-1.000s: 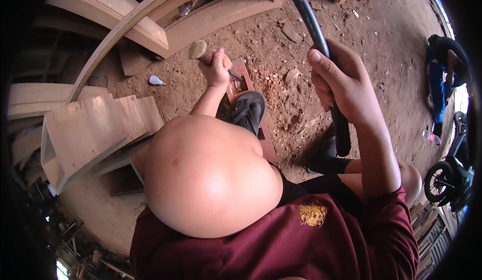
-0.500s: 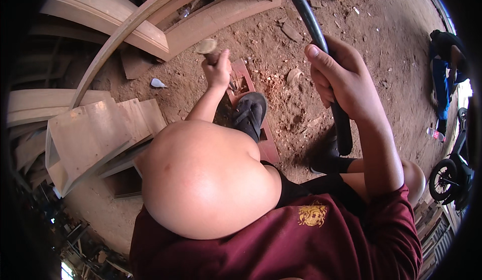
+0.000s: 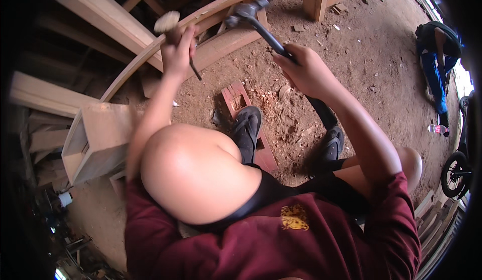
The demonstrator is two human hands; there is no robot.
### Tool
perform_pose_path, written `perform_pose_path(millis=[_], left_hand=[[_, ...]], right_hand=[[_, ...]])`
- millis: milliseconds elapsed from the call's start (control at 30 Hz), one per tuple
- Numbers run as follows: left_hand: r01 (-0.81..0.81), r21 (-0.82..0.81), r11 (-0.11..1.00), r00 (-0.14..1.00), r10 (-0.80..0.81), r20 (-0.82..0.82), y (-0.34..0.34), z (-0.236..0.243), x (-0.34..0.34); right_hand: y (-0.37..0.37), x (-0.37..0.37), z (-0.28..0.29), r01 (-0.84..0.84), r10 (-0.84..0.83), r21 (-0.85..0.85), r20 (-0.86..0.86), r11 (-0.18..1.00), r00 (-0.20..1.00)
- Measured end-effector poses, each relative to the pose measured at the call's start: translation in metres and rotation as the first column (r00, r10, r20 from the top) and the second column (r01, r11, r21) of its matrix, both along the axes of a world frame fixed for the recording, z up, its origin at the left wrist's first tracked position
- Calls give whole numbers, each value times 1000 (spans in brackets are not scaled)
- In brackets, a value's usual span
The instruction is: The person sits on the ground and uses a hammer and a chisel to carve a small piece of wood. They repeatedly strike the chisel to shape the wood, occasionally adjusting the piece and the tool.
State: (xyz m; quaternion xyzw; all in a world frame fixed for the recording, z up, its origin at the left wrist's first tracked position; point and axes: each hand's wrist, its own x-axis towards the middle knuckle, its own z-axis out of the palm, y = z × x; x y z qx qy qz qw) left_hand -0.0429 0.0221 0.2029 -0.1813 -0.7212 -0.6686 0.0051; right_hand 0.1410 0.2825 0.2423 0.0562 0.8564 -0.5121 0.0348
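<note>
My left hand (image 3: 175, 56) is closed around a chisel (image 3: 167, 24). The pale, worn butt of its handle sticks up above my fist and its thin dark blade points down, clear of the wood. My right hand (image 3: 307, 70) grips the handle of a hammer (image 3: 247, 12), whose grey metal head is raised in front of me, to the right of the chisel. Below both tools a reddish wooden board (image 3: 266, 154) lies on the ground, a recess cut near its far end. My left foot in a dark sandal (image 3: 247, 122) rests on this board.
Wood shavings (image 3: 271, 102) are scattered over the dirt floor beside the board. A curved wooden frame (image 3: 201, 16) and stacked beams (image 3: 103, 14) stand ahead and left, near a box-like wooden piece (image 3: 108, 134). A bending person (image 3: 437, 54), a bottle (image 3: 438, 129) and a motorbike wheel (image 3: 454, 174) are at right.
My left hand has lifted the chisel off the board, up and to the left. The right hand has moved left and lower in view, bringing the hammer's head into sight.
</note>
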Motion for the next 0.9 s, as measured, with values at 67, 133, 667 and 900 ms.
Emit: perform_pose_path(millis=[67, 133, 667, 900], left_hand=[[111, -81, 991, 994, -111, 5, 15, 58, -6], [246, -104, 964, 966, -236, 106, 21, 110, -1], [-180, -667, 723, 951, -44, -305, -48, 165, 72], [-293, -910, 295, 956, 65, -287, -75, 167, 47]], right_hand=[[-13, -3, 7, 15, 1, 100, -162, 995, 987], [-26, -4, 14, 12, 27, 132, -291, 991, 956], [-110, 1, -52, 194, 255, 332, -906, 923, 338], [-212, 42, -240, -593, 792, 707, 75, 386, 606]])
